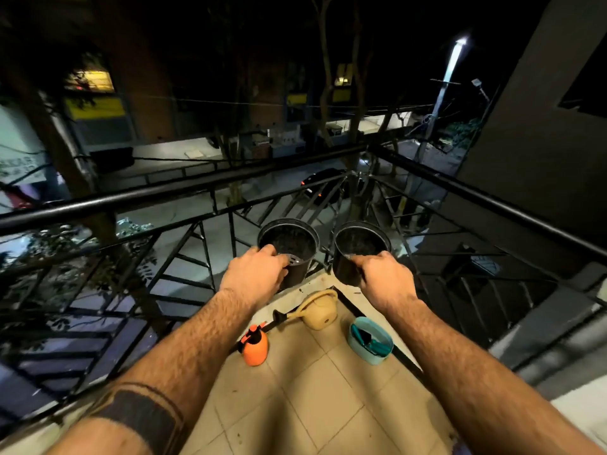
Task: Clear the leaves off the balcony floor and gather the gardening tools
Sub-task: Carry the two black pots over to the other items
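The tiled floor [315,389] carries an orange sprayer [254,347] below the left hand [254,272]. A yellow can [320,311] lies between the hands, a teal tub [370,341] below the right hand [384,277].

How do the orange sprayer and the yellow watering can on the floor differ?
The orange sprayer stands upright with a black pump top; the yellow watering can lies tipped, its long spout pointing toward the sprayer. The sprayer is bright orange and narrow; the can is pale yellow, rounder and wider. Both sit on the tiled floor near the railing, untouched by either hand.
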`<state>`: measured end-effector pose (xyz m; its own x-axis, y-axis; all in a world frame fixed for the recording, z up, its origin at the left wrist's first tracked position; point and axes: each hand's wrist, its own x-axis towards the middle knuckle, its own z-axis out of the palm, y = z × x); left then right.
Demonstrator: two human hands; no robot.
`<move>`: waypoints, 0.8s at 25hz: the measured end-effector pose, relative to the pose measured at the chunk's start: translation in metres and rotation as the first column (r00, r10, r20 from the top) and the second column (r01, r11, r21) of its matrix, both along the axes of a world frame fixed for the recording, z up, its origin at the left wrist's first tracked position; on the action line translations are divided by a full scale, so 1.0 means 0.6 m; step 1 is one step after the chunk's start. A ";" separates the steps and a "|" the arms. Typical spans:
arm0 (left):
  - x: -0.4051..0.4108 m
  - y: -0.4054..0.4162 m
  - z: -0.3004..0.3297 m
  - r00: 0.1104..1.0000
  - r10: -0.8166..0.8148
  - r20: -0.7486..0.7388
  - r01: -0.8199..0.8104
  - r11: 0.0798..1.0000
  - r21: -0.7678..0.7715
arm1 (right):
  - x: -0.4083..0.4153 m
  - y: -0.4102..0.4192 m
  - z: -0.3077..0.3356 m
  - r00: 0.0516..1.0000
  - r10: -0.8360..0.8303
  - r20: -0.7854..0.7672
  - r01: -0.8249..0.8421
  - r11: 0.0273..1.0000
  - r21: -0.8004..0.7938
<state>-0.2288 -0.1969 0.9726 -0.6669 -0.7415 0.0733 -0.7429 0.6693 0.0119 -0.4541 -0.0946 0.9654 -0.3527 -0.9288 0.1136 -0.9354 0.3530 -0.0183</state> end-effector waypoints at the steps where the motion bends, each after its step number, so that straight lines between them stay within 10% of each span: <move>1: -0.017 0.007 -0.007 0.999 0.033 0.009 -0.033 0.999 0.005 | -0.020 0.002 -0.004 1.000 0.024 0.007 -0.025 0.999 0.022; 20: -0.181 0.005 -0.120 0.934 0.339 0.111 -0.353 0.921 0.165 | -0.209 -0.080 -0.083 0.986 0.144 -0.088 -0.116 0.956 0.268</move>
<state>-0.3375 -0.1940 0.9005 -0.3645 -0.9228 -0.1246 -0.9312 0.3624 0.0395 -0.5793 -0.1426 0.9154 -0.2259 -0.9680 -0.1091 -0.9652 0.2073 0.1593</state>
